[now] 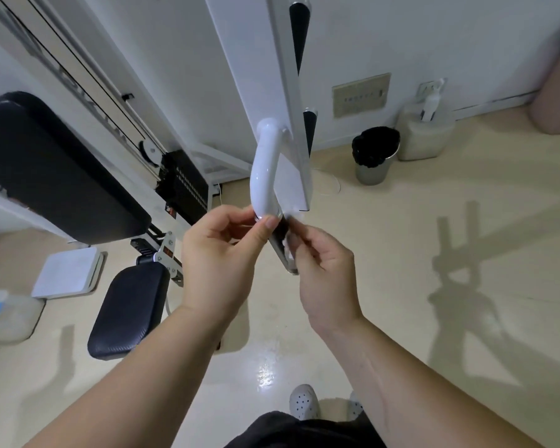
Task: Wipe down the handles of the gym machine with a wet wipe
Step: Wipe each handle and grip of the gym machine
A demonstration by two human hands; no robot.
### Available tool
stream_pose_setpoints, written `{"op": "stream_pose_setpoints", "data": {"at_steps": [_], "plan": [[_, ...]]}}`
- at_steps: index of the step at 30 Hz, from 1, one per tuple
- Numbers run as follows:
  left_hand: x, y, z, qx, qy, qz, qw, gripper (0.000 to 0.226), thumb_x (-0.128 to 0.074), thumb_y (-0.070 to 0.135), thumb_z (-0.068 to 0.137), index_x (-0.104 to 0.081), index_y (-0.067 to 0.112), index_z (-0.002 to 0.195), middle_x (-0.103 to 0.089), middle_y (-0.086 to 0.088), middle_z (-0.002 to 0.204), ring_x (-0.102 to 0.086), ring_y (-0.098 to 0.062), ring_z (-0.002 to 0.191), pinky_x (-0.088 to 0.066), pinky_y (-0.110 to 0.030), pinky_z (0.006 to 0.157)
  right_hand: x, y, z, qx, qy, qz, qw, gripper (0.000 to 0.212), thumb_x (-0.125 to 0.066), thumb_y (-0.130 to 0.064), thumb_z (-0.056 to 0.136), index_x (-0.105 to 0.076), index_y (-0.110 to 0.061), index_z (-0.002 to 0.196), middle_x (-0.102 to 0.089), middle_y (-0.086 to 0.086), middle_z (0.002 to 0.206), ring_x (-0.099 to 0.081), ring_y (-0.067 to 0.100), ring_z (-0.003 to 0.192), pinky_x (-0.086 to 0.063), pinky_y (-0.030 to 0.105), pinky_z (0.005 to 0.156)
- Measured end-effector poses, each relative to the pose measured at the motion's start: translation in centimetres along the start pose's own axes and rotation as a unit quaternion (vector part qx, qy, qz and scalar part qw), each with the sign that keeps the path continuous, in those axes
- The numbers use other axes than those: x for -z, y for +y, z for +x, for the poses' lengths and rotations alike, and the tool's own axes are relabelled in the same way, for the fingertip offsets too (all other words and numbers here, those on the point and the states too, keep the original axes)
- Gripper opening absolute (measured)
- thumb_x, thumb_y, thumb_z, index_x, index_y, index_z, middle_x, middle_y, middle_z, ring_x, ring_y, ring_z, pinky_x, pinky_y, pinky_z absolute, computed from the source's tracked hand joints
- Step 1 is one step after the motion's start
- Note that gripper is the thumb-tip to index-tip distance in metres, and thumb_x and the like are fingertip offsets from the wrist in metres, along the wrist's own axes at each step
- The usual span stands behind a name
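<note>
Pale glossy floor (385, 253) and white walls frame a white gym machine (265, 76), whose curved white bar ends in a black handle (280, 240) hanging at centre, above and right of the black padded seat (130, 308). Both forearms reach up from below, wrists bent inward, and the left hand (220, 253) pinches the top of that handle between thumb and curled fingers. Just beside it, the right hand (324, 276) has its grip clenched on a white wet wipe (288, 250), pressed against the handle's right side.
</note>
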State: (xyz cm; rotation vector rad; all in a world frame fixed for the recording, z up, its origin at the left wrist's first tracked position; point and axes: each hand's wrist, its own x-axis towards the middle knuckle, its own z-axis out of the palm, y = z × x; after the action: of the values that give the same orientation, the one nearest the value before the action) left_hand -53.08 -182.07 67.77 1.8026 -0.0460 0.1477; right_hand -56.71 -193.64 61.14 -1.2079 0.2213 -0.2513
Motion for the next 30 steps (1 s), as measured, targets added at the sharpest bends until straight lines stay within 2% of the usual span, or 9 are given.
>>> {"op": "stream_pose_setpoints", "data": {"at_steps": [2, 4, 9, 14, 18, 21, 24, 27, 30], "plan": [[0.3, -0.2, 0.4, 0.002, -0.016, -0.024, 1.000, 0.016, -0.085, 0.023, 0.078, -0.076, 0.015, 0.088, -0.077, -0.012, 0.089, -0.073, -0.041, 0.090, -0.059, -0.060, 0.085, -1.2, -1.2, 0.0, 0.048, -0.011, 0.004, 0.999, 0.042, -0.056, 0.001, 0.101, -0.063, -0.032, 0.126, -0.076, -0.009, 0.113, -0.069, 0.005, 0.111, -0.055, 0.023, 0.096], [0.4, -0.3, 0.7, 0.004, -0.032, -0.036, 0.999, 0.017, -0.085, 0.025, 0.077, -0.074, 0.016, 0.086, -0.076, -0.012, 0.090, -0.073, -0.041, 0.092, -0.059, -0.060, 0.087, -1.2, -0.5, 0.1, 0.048, -0.011, 0.004, 0.999, 0.052, -0.056, -0.001, 0.102, -0.052, -0.042, 0.134, -0.074, -0.004, 0.124, -0.069, 0.007, 0.115, -0.055, 0.027, 0.097], [1.3, -1.0, 1.6, 0.001, -0.057, -0.042, 0.997, 0.024, -0.086, 0.036, 0.073, -0.072, 0.020, 0.083, -0.077, -0.010, 0.093, -0.073, -0.039, 0.094, -0.058, -0.059, 0.088, -0.6, 1.6, 0.4, -0.030, 0.003, -0.048, 0.998, 0.034, -0.058, -0.018, 0.104, -0.064, -0.016, 0.137, -0.072, -0.001, 0.129, -0.066, 0.009, 0.118, -0.049, 0.032, 0.103], [1.9, -1.4, 2.0, -0.011, -0.071, -0.052, 0.996, 0.024, -0.083, 0.039, 0.072, -0.072, 0.021, 0.084, -0.077, -0.010, 0.090, -0.073, -0.040, 0.093, -0.058, -0.061, 0.088, -1.9, 0.4, 0.6, 0.050, -0.013, -0.067, 0.996, 0.039, -0.054, -0.002, 0.103, -0.058, -0.011, 0.141, -0.068, -0.027, 0.072, -0.061, -0.005, 0.066, -0.046, 0.008, 0.064], [1.6, -1.3, 1.8, -0.012, -0.067, -0.042, 0.997, 0.016, -0.083, 0.035, 0.075, -0.071, 0.026, 0.081, -0.076, -0.004, 0.086, -0.073, -0.035, 0.090, -0.059, -0.059, 0.086, -2.2, 1.3, 0.0, 0.021, 0.004, -0.081, 0.996, 0.038, -0.058, -0.018, 0.103, -0.060, -0.026, 0.140, -0.071, -0.012, 0.089, -0.060, -0.001, 0.078, -0.048, 0.016, 0.073], [1.5, -1.3, 1.8, -0.016, -0.057, -0.044, 0.997, 0.016, -0.082, 0.040, 0.073, -0.070, 0.031, 0.079, -0.075, -0.001, 0.085, -0.072, -0.033, 0.088, -0.059, -0.058, 0.085, -1.3, 2.8, -0.4, -0.027, -0.005, -0.112, 0.993, 0.038, -0.061, -0.036, 0.096, -0.067, -0.028, 0.132, -0.065, -0.009, 0.080, -0.051, 0.011, 0.074, -0.042, 0.027, 0.073], [1.3, -1.5, 1.6, -0.017, -0.047, -0.047, 0.998, 0.014, -0.082, 0.035, 0.076, -0.070, 0.029, 0.080, -0.075, -0.001, 0.085, -0.072, -0.032, 0.087, -0.058, -0.059, 0.084, -1.0, 1.3, 0.4, 0.017, -0.022, -0.138, 0.990, 0.035, -0.063, -0.025, 0.101, -0.065, -0.031, 0.135, -0.070, -0.016, 0.088, -0.057, 0.007, 0.075, -0.048, 0.025, 0.072], [0.7, -1.7, 1.2, -0.005, -0.029, -0.050, 0.998, 0.018, -0.082, 0.039, 0.075, -0.071, 0.028, 0.085, -0.074, -0.003, 0.086, -0.071, -0.036, 0.091, -0.057, -0.060, 0.086, -1.2, -0.7, 1.3, 0.080, -0.037, -0.136, 0.987, 0.041, -0.062, -0.019, 0.102, -0.058, -0.039, 0.138, -0.054, -0.018, 0.069, -0.045, 0.008, 0.064, -0.045, 0.022, 0.064], [0.0, -1.4, 0.4, 0.002, 0.003, -0.046, 0.999, 0.019, -0.081, 0.041, 0.076, -0.073, 0.030, 0.089, -0.073, -0.005, 0.089, -0.070, -0.038, 0.094, -0.057, -0.061, 0.088, 0.6, 0.4, 1.9, 0.018, -0.087, -0.152, 0.984, 0.042, -0.063, -0.017, 0.100, -0.060, -0.034, 0.138, -0.066, -0.017, 0.077, -0.055, 0.004, 0.068, -0.048, 0.020, 0.069]]}}
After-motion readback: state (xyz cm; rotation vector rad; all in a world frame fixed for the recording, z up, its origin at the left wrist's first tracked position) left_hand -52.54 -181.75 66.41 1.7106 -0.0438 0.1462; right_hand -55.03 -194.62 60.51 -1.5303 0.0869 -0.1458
